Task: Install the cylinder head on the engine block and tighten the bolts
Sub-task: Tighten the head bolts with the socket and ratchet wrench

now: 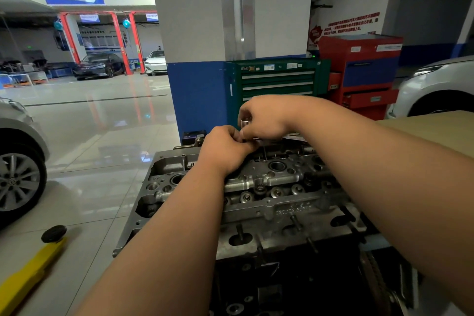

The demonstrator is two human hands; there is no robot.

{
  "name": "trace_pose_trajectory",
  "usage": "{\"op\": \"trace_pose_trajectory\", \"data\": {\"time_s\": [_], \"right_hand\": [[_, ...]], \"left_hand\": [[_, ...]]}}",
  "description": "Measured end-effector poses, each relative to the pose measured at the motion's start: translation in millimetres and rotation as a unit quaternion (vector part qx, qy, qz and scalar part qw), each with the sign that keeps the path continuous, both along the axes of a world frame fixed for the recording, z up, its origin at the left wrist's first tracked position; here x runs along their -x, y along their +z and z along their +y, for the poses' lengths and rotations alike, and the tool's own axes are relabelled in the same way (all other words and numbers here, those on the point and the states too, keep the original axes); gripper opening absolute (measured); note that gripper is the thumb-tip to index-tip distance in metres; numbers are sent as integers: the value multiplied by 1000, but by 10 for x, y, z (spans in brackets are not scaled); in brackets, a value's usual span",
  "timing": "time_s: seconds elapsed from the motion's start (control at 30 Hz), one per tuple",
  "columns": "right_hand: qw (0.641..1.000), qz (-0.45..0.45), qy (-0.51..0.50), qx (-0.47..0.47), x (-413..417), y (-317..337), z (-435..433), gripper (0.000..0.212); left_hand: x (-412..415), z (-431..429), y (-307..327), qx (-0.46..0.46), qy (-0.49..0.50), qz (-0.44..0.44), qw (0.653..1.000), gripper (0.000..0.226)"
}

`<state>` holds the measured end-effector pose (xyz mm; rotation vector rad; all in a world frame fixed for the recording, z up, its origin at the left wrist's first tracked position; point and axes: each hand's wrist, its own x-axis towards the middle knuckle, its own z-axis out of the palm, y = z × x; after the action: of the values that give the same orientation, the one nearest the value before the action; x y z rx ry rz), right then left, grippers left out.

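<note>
The grey metal cylinder head [282, 197] sits on top of the dark engine block [277, 279] in the lower middle of the head view. Both hands meet over the head's far edge. My right hand [266, 117] pinches a small shiny metal piece [245, 120], apparently a socket or bolt top, between thumb and fingers. My left hand [225, 147] is curled just below and left of it, its fingers touching the same piece; the lower end of that piece is hidden behind the hands. Studs and valve parts show on the head's near side.
A green tool cabinet [277, 79] and a red one [364, 69] stand behind the engine, against a white and blue pillar [197, 95]. A yellow lift arm with a black pad [33, 267] lies on the floor at left. Cars stand at both sides. Cardboard [436, 126] lies at right.
</note>
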<state>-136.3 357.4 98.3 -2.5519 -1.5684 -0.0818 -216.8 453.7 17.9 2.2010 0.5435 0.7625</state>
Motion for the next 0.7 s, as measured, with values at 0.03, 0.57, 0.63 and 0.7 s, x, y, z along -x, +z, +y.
{"op": "trace_pose_trajectory", "data": {"time_s": [0.03, 0.57, 0.63, 0.7], "right_hand": [[1000, 4, 4, -10, -14, 13, -21, 21], [899, 289, 42, -326, -74, -671, -83, 3], [904, 248, 6, -349, -74, -658, -69, 22], [912, 195, -41, -359, -46, -668, -21, 42]], "left_hand": [[-5, -3, -2, 1, -1, 0, 1000, 31], [8, -11, 4, 13, -5, 7, 1000, 24], [7, -23, 8, 7, -5, 15, 1000, 22], [13, -27, 17, -8, -6, 29, 1000, 18]]}}
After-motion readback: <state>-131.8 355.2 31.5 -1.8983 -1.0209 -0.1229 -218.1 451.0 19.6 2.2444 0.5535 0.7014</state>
